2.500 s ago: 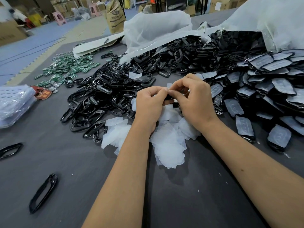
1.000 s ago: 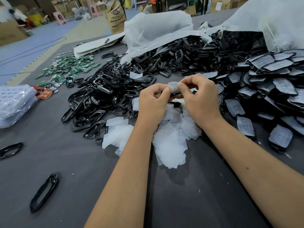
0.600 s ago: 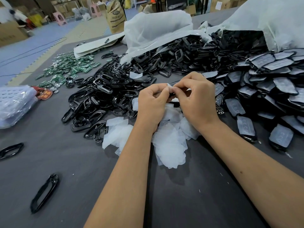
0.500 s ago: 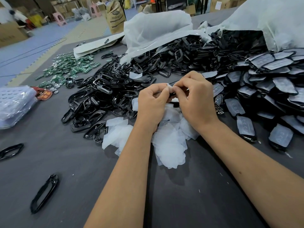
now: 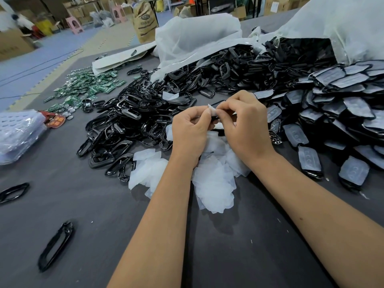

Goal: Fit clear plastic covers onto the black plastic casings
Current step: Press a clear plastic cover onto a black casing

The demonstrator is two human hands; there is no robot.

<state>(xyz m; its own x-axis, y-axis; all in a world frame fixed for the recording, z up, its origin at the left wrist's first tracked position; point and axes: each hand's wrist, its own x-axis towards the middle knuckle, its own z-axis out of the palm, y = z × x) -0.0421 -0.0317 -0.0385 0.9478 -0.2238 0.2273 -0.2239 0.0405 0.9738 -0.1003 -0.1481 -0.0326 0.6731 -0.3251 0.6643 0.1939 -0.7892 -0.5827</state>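
Observation:
My left hand [image 5: 190, 133] and my right hand [image 5: 245, 123] meet above the table's middle, both pinching one black casing with a clear cover [image 5: 213, 111] on it; most of that piece is hidden by my fingers. Beneath my hands lies a loose heap of clear plastic covers [image 5: 212, 179]. A big pile of bare black casings [image 5: 135, 121] spreads to the left and back. On the right lies a pile of casings with covers fitted [image 5: 342, 113].
Green circuit boards [image 5: 87, 86] lie far left. White plastic bags [image 5: 199, 36] spill casings at the back. A clear stack of trays [image 5: 18, 132] sits at the left edge. Two stray black frames [image 5: 56, 246] [image 5: 12, 191] lie on the dark table near me.
My hands lifted the piece and turned it a second ago, then drew back together; now both sets of fingertips press on its left end. The piles have not moved.

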